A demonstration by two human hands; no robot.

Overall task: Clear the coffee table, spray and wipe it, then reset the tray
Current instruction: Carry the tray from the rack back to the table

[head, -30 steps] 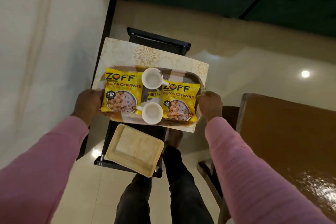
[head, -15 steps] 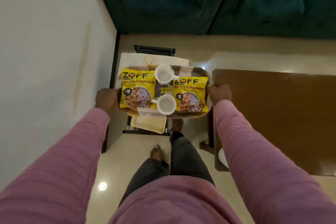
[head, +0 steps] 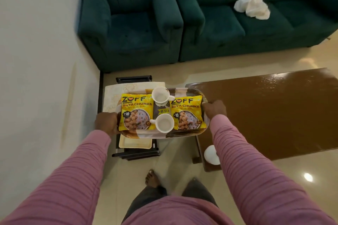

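I hold a patterned oval tray [head: 181, 134] in the air, between a small side table [head: 113, 100] and the brown coffee table [head: 265, 115]. My left hand [head: 106, 122] grips its left end and my right hand [head: 214, 110] grips its right end. On the tray lie two yellow soya chunk packets, one at the left [head: 136, 113] and one at the right [head: 186, 113]. Two white cups stand between them, one at the far side [head: 160, 94] and one at the near side [head: 164, 123]. The coffee table's top is glossy and shows wet streaks at the far right.
A cream tray [head: 135, 142] lies on the side table's lower shelf. A white round object [head: 211, 154] sits on the coffee table's lower shelf. A green armchair [head: 131, 22] and sofa [head: 256, 23] stand beyond, with a white cloth [head: 253, 6] on the sofa. A wall runs along the left.
I have stepped back and lifted my view, so the sofa and the coffee table have come into sight. The tray has shifted right, from over the side table toward the coffee table's left edge.
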